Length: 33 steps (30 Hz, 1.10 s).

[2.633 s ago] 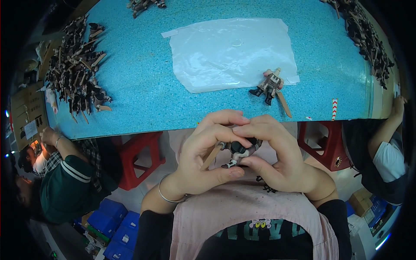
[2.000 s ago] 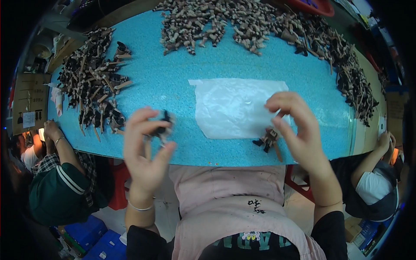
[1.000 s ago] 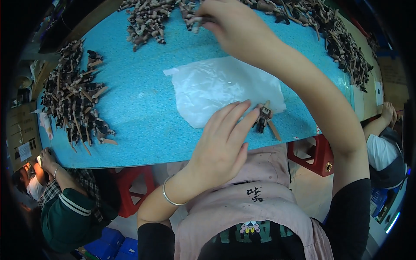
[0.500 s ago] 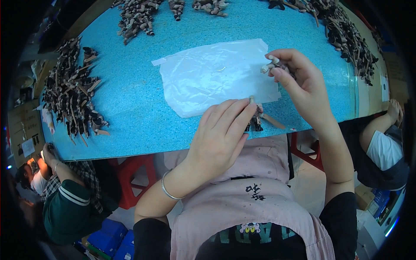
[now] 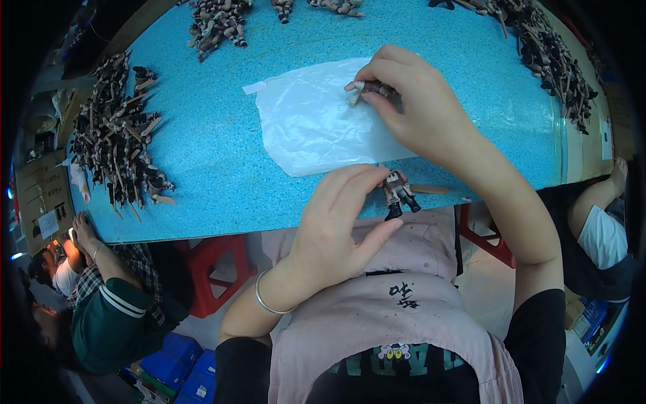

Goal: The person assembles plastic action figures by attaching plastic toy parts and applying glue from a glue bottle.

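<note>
My right hand (image 5: 417, 101) is closed in a pinch over the plastic sheet, holding a small toy figure (image 5: 370, 87) with pale ends and a dark brown middle. Part of that piece is hidden by the fingers. My left hand (image 5: 336, 215) is at the table's near edge, thumb well apart from the curved fingers. Its fingertips touch the upper part of another toy figure (image 5: 398, 192), which has a light body and black boots; the thumb lies below the boots. Beside this figure is a thin tan stick-like piece (image 5: 431, 190).
A translucent plastic sheet (image 5: 303, 128) lies on the blue tabletop (image 5: 208, 148). Piles of similar figures sit at the left (image 5: 118, 128), far side (image 5: 219, 27) and right (image 5: 555, 67). People sit at both sides; a red stool (image 5: 219, 269) stands below the left edge.
My right hand has moved left over the sheet with its figure. My left thumb has spread away from the fingers, exposing more of the booted figure, whose legs now tilt.
</note>
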Each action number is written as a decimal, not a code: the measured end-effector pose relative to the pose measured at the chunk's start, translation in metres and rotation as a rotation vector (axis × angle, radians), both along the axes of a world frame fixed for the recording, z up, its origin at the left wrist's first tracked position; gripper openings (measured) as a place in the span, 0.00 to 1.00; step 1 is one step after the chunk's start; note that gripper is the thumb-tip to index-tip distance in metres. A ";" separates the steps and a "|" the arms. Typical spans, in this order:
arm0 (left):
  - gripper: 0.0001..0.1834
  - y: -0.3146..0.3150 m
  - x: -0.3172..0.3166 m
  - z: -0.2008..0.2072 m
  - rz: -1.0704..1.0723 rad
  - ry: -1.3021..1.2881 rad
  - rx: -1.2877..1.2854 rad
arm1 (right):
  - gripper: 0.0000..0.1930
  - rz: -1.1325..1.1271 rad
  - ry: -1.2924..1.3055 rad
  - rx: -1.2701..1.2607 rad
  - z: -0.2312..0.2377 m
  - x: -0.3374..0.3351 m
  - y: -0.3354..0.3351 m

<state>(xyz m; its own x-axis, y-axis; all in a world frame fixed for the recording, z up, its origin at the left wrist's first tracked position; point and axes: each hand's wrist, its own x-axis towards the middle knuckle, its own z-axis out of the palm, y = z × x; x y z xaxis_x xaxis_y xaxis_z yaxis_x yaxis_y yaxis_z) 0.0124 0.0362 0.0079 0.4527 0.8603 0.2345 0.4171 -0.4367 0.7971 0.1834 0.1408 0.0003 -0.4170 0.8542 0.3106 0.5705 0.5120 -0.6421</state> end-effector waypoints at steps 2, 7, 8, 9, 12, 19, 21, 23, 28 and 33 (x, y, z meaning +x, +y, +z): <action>0.26 -0.003 -0.005 0.006 0.045 -0.082 -0.156 | 0.06 -0.010 -0.006 -0.009 0.005 0.002 -0.001; 0.23 -0.011 -0.009 0.008 0.157 -0.441 -0.576 | 0.07 -0.029 0.090 -0.070 0.020 0.015 -0.019; 0.23 -0.012 -0.011 0.007 0.168 -0.502 -0.649 | 0.07 -0.056 0.239 -0.230 0.021 0.018 -0.024; 0.23 -0.012 -0.012 0.008 0.170 -0.506 -0.656 | 0.07 -0.086 0.389 -0.386 0.023 0.021 -0.031; 0.23 -0.012 -0.015 0.007 0.136 -0.538 -0.680 | 0.10 -0.101 0.478 -0.508 0.030 0.027 -0.053; 0.26 -0.014 -0.018 -0.001 0.101 -0.453 -0.688 | 0.15 -0.175 0.601 -0.735 0.031 0.039 -0.084; 0.27 -0.016 -0.018 -0.003 0.104 -0.453 -0.680 | 0.15 -0.164 0.597 -0.738 0.032 0.041 -0.088; 0.29 -0.017 -0.017 -0.006 0.128 -0.454 -0.592 | 0.14 -0.149 0.595 -0.742 0.035 0.041 -0.090; 0.30 -0.018 -0.013 -0.006 0.108 -0.288 -0.387 | 0.12 -0.004 0.559 -0.617 0.037 0.039 -0.098; 0.31 -0.016 -0.008 0.000 0.085 -0.087 -0.137 | 0.13 0.134 0.348 -0.533 0.042 0.039 -0.103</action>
